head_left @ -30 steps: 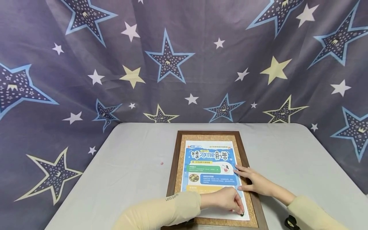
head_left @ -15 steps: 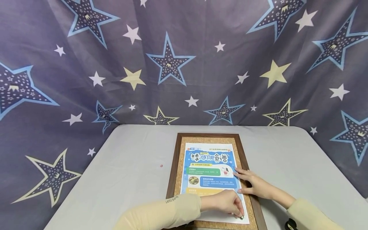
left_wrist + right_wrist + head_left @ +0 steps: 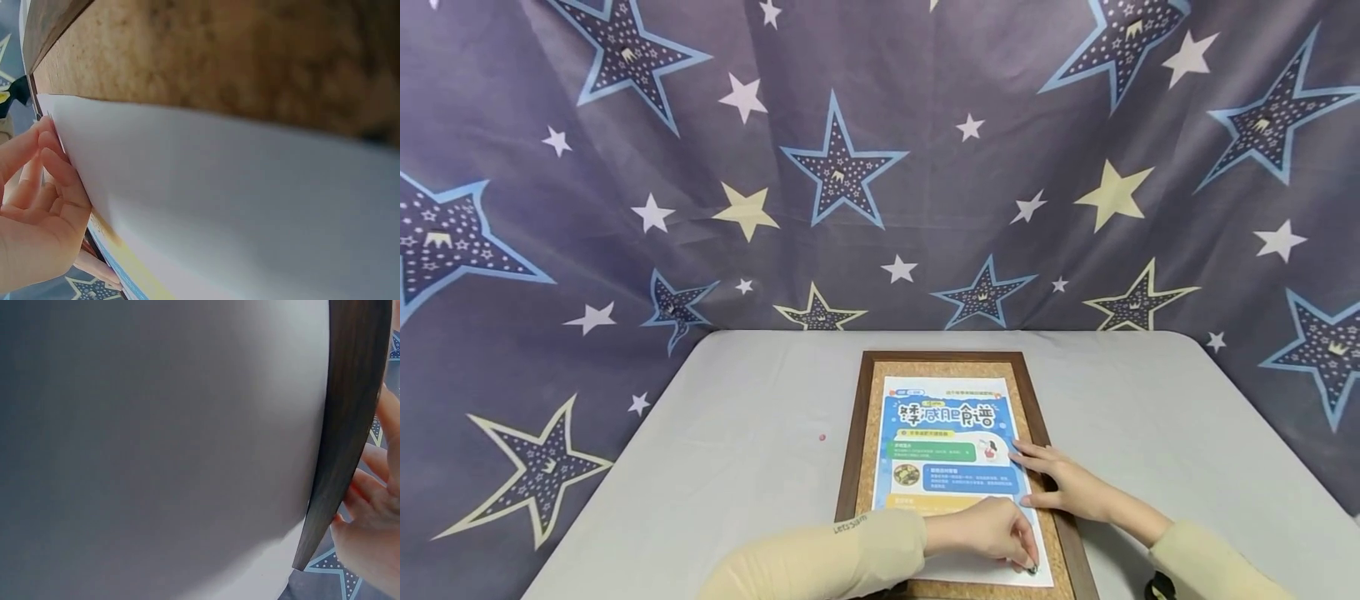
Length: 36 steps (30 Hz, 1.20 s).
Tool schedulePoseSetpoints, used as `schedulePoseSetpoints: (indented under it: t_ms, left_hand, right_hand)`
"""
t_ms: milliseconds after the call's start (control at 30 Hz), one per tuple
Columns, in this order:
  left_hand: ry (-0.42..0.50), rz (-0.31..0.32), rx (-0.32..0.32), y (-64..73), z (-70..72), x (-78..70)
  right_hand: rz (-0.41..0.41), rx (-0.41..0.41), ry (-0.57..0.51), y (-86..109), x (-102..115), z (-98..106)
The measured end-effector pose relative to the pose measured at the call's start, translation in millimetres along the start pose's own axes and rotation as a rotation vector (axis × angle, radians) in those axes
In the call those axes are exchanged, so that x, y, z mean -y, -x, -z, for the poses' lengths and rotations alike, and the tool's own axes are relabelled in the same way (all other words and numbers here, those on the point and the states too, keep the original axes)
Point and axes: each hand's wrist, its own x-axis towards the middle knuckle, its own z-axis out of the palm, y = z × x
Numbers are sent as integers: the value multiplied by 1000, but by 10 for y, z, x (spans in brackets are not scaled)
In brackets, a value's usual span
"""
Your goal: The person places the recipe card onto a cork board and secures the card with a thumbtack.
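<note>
A poster printed in blue, green and yellow lies on a cork board with a dark wooden frame. My left hand reaches across the poster's lower part. Its thumb and fingers pinch a small dark, shiny thumbtack-like piece at the lower right corner. In the left wrist view, the left hand has curled fingers at the paper's corner; the piece cannot be made out there. My right hand rests with spread fingers on the poster's right edge, across the frame. The right wrist view shows that hand beside the frame.
The board lies on a table with a light grey cover. A small pink dot is on the cover left of the board. A dark curtain with stars hangs behind the table. A black object shows below the right forearm.
The whole scene sits slightly lower in the head view. Left fingers stay on the small piece at the corner, and the right hand keeps its place on the poster's edge.
</note>
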Motion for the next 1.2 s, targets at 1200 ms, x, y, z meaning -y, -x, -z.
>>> schedulePoseSetpoints:
  t_ms: [1200]
  left_hand:
    - [-328, -19, -33, -51, -28, -53]
  right_hand:
    - [42, 2, 15, -10, -35, 6]
